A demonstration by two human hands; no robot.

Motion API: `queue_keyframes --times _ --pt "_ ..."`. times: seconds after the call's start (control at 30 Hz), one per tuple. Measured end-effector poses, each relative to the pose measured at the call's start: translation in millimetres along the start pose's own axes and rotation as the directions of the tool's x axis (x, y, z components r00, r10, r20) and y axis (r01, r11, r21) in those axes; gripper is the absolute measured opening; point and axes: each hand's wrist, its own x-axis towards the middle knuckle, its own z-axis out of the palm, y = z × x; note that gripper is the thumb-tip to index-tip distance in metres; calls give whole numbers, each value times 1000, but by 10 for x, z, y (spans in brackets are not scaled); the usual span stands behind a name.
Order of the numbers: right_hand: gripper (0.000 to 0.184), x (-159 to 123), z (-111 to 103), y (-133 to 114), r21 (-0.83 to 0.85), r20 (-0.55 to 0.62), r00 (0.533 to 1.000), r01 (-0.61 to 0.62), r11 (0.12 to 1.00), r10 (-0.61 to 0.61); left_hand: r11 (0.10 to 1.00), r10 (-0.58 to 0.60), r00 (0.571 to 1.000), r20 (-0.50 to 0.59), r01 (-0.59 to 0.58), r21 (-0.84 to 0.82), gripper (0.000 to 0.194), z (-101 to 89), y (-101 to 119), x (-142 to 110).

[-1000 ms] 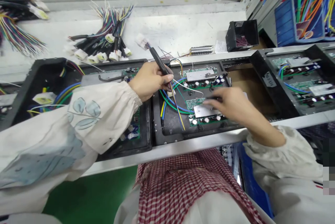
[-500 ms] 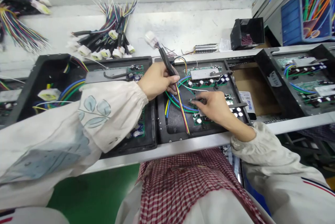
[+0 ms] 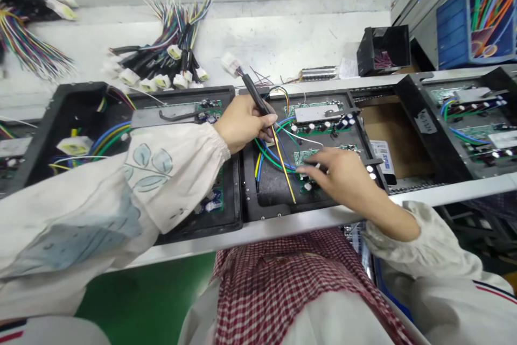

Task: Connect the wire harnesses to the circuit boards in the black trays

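Observation:
My left hand (image 3: 246,123) is closed around the black sleeve of a wire harness (image 3: 254,92). Its white connector (image 3: 231,64) points up and away from me, and its loose coloured wires hang below my fingers over an open black case (image 3: 266,194). White and green strands fan out to the right, while a yellow one hangs towards me. My right hand (image 3: 339,175) is over the lower circuit board (image 3: 306,156) in that case, thumb and forefinger apart near the board's left edge. Blue and green wires (image 3: 270,155) curve to the boards; an upper board (image 3: 317,114) carries a metal plate.
A similar black case (image 3: 60,113) stands to the left, and another (image 3: 428,129) to the right. Behind lies a pile of harnesses (image 3: 173,60) on the white bench. A small black bin (image 3: 383,50) and a blue bin (image 3: 454,30) with coloured strips are at right.
My right hand has moved slightly right and towards me, and its thumb and forefinger have spread. The harness's loose wires have shifted, with fewer hanging together at the bottom. My left hand stays nearly still.

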Motion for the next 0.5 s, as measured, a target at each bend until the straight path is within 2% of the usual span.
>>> queue_keyframes --times 0.1,0.2,0.27,0.5 --pt "14 -12 25 -48 114 -15 998 64 991 -62 1000 8 1000 -13 -8 -9 17 15 -1 10" --pt "8 81 114 16 245 -184 983 33 969 13 998 45 999 -20 -44 33 16 28 -1 2" --pt "8 148 174 86 223 -242 968 -6 975 62 995 49 999 -14 -48 85 16 33 -2 -7" --pt "9 208 258 157 115 -201 976 -66 991 89 988 19 1000 11 -20 155 17 36 10 -15"
